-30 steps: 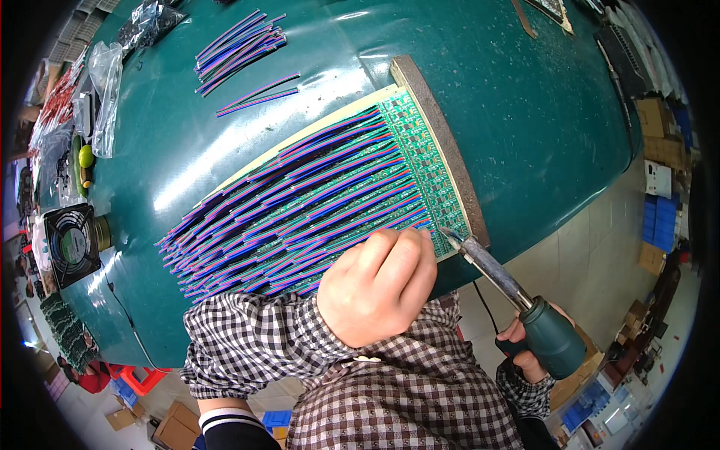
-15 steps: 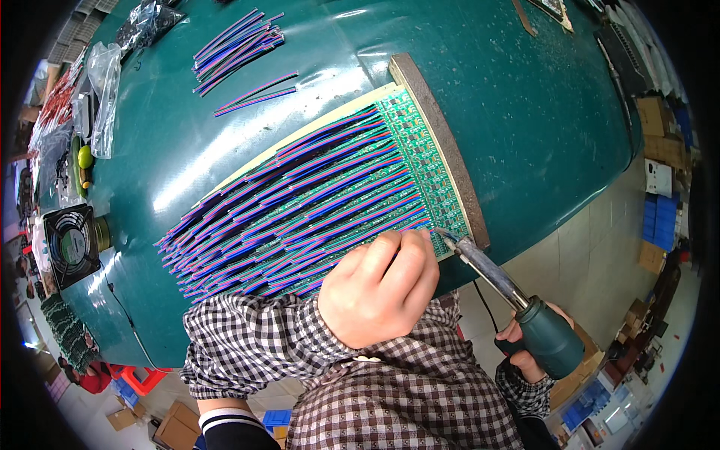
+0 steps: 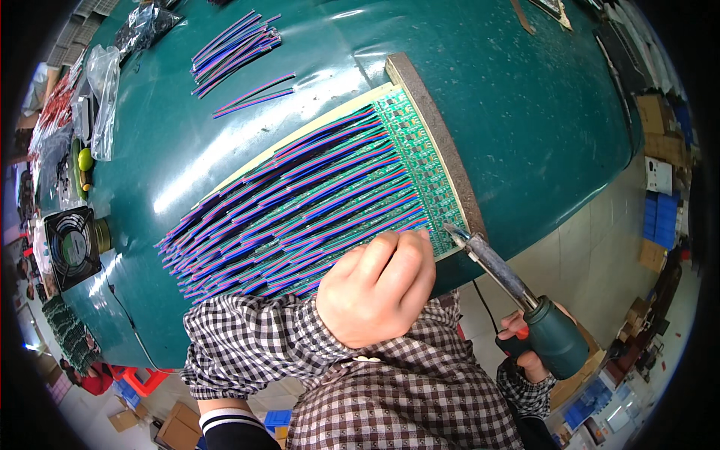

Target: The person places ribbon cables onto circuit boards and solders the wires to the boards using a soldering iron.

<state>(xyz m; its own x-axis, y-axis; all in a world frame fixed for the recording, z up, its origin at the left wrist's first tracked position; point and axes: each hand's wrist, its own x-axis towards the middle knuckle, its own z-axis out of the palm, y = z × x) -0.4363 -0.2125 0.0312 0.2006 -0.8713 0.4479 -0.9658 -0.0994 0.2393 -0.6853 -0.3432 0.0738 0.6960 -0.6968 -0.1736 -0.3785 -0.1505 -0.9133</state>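
Observation:
My left hand is closed in a pinch at the near edge of a green circuit board panel; whatever lies between its fingertips is hidden. Rows of multicoloured ribbon wires run leftward from the panel, and the nearest row ends beside those fingertips. My right hand grips the dark green handle of a soldering iron, mostly hidden behind it. The iron's tip points up and left, over the panel's lower right corner, a little right of my left fingers.
A dark bar borders the panel's right side on the green tabletop. Spare ribbon wires lie at the back. A black fan and a clear plastic bag are at left. The iron's cord hangs near the table edge.
The soldering iron has moved slightly right, its tip drawing away from my left fingertips. My left hand stays pinched in nearly the same place.

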